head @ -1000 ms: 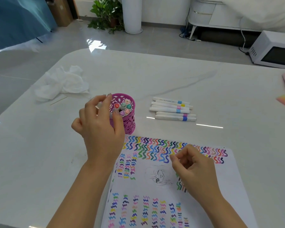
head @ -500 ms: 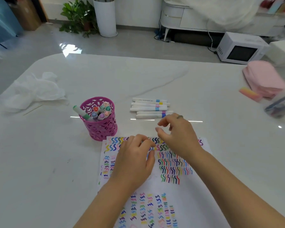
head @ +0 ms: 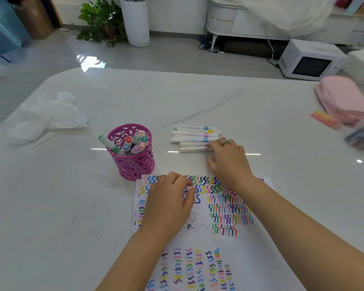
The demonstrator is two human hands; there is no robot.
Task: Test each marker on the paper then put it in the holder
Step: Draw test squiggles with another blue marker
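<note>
My left hand (head: 170, 203) rests knuckles-up on the paper (head: 252, 257), over the top rows of coloured squiggles. Its fingers are loosely curled, the thumb tip close to the forefinger, and I see nothing held in them.

My right hand (head: 228, 159) reaches past the paper's far edge to the markers (head: 194, 138), which lie side by side on the table (head: 261, 106), white barrels with coloured bands. My fingers are bent down over the right ends of the two nearest ones and hide those ends. The thumb sits on the near side, apart from them. Whether I have one pinched or am only touching, I cannot tell. There is a ring (head: 226, 143) on one finger.

The holder (head: 133, 164), a pink cut-out cup, stands upright just beyond the paper's far left corner, close to my left hand but not touching it. Several markers stand in it caps up. A green marker (head: 110, 144) leans out over its left rim, tilted away to the left.

Farther left lies a crumpled white wrap (head: 46, 116). At the table's far right are a pink pouch (head: 343, 99) and, just beside it, a small pink and orange block (head: 325, 119). A microwave (head: 309, 59) sits on the floor beyond the table.
</note>
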